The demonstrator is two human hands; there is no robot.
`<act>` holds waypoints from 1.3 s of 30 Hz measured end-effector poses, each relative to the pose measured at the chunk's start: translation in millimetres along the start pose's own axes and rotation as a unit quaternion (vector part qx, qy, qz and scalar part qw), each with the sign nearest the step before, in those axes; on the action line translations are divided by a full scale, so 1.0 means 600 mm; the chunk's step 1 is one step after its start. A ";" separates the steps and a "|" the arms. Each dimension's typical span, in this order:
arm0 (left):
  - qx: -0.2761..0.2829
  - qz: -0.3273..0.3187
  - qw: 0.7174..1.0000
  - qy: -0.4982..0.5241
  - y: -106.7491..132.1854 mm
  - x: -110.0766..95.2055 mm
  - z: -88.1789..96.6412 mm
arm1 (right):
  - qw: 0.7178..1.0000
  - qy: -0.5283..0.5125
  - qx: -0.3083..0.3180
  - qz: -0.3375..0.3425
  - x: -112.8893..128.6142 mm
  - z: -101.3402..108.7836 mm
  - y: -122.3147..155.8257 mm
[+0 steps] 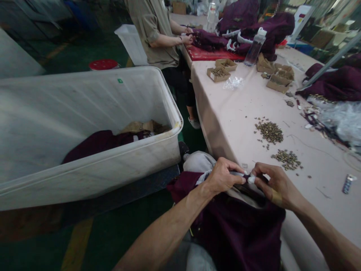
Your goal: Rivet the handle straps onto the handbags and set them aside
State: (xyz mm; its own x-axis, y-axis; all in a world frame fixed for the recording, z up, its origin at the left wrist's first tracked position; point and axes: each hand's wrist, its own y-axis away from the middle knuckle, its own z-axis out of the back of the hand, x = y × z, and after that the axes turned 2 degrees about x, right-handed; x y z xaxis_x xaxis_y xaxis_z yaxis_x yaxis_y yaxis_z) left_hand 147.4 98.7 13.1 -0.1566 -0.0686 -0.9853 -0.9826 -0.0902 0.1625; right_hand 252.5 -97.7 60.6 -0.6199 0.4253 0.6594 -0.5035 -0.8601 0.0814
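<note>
A dark maroon fabric item (pixel 239 229), maybe a bag or garment, lies over my lap at the table's edge. My left hand (pixel 225 175) pinches its upper edge between thumb and fingers. Facing it, my right hand (pixel 272 184) is closed on the same edge, beside a small white piece (pixel 251 180) at the fingertips. What that white piece is, I cannot make out. A tan band wraps a finger or the thumb base of my right hand. Just beyond my hands, two piles of small brass-coloured metal pieces (pixel 269 131) lie on the table.
A big white plastic bin (pixel 169 109) stands at the left with maroon fabric inside. The pale-covered table (pixel 222 109) carries small cardboard boxes (pixel 218 74), a clear bottle (pixel 255 47) and a small cylinder (pixel 348 184). A co-worker (pixel 158 34) handles maroon fabric at the far end.
</note>
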 end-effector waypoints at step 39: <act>0.251 0.121 0.958 0.075 -0.016 -0.065 -0.013 | 0.916 0.126 -0.299 0.237 -0.048 -0.057 0.111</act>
State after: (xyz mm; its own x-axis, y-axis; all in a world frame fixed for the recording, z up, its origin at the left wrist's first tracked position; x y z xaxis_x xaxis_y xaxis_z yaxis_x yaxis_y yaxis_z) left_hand 163.7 94.4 50.5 -0.4069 -0.1721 -0.8971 -0.8496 0.4320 0.3025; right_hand 216.5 -157.5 21.4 -0.9350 0.1605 0.3161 -0.3355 -0.6890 -0.6424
